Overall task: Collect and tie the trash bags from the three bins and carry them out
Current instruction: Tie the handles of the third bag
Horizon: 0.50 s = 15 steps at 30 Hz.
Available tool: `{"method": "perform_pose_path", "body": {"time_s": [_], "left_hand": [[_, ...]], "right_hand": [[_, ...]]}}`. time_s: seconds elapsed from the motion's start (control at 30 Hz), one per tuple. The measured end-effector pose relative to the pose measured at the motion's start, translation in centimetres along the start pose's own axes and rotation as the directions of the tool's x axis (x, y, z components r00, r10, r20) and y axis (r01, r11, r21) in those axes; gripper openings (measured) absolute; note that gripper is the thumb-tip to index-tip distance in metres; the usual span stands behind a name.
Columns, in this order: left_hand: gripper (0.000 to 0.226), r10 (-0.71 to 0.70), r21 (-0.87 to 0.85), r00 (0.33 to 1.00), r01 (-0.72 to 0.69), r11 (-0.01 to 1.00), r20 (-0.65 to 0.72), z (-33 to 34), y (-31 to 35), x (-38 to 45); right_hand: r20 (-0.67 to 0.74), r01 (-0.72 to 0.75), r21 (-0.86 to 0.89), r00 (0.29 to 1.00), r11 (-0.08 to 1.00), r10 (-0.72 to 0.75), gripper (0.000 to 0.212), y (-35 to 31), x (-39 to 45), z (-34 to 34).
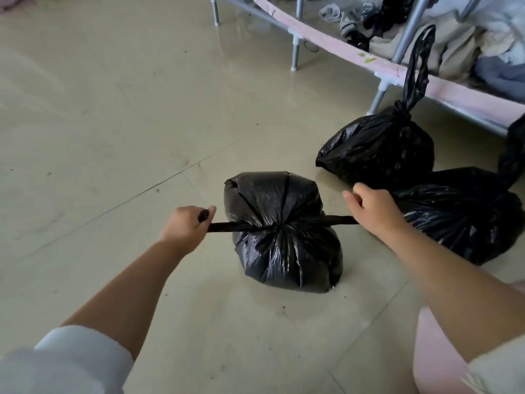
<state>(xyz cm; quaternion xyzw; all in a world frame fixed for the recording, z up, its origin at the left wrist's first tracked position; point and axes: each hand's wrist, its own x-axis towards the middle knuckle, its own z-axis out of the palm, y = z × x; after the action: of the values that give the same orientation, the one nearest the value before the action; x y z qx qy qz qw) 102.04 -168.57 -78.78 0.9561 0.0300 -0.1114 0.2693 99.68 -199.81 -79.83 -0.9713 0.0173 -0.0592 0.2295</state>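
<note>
Three black trash bags sit on the tiled floor. The nearest bag (281,240) stands in the middle, its two handle strips pulled straight out sideways across its gathered top. My left hand (186,226) grips the left strip. My right hand (375,209) grips the right strip. A second bag (377,152) behind and to the right is knotted, its handles sticking up. The third bag (466,214) lies at the right, partly hidden behind my right forearm.
A metal-framed rack (295,49) with pink trim stands at the back right, piled with clothes (443,38). Its legs rest on the floor close to the knotted bag. Beige floor tiles (113,123) stretch to the left and front. Something pink (437,356) sits at the lower right.
</note>
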Motion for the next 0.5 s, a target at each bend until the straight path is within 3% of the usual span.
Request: {"method": "perform_pose_path", "body": {"time_s": [0.07,0.13,0.23,0.3,0.37,0.43,0.5], "left_hand": [[0.052,0.079,0.236,0.995,-0.089,0.968,0.053,0.0,-0.5,0.1],[0.049,0.156,0.454,0.983,-0.183,0.872,0.096,0.3,-0.4,-0.1],[0.046,0.197,0.630,0.968,-0.250,0.735,0.155,1.1,-1.1,-0.4],[0.039,0.141,0.660,0.971,-0.233,0.714,0.190,1.5,-2.1,-0.1],[0.051,0.080,0.644,0.967,-0.223,0.732,0.243,1.8,-2.7,-0.1],[0.074,0.029,0.572,0.957,-0.197,0.796,0.289,2.3,-2.8,0.2],[0.072,-0.015,0.447,0.954,-0.127,0.885,0.300,2.6,-2.2,0.8]], "right_hand": [[0.073,-0.038,-0.032,0.997,0.999,0.041,0.043,-0.6,0.1,0.4],[0.173,-0.048,-0.137,0.982,0.989,0.072,0.039,-1.4,0.0,1.0],[0.364,0.026,-0.282,0.928,0.959,0.082,0.047,-3.7,0.4,1.2],[0.489,0.170,-0.344,0.872,0.923,0.022,0.052,-5.0,0.8,1.2],[0.581,0.279,-0.349,0.814,0.894,-0.028,0.048,-6.1,1.1,1.3],[0.624,0.327,-0.299,0.777,0.897,-0.075,0.035,-6.8,1.3,1.6],[0.642,0.335,-0.263,0.761,0.905,-0.095,0.035,-7.2,1.3,1.8]]}}
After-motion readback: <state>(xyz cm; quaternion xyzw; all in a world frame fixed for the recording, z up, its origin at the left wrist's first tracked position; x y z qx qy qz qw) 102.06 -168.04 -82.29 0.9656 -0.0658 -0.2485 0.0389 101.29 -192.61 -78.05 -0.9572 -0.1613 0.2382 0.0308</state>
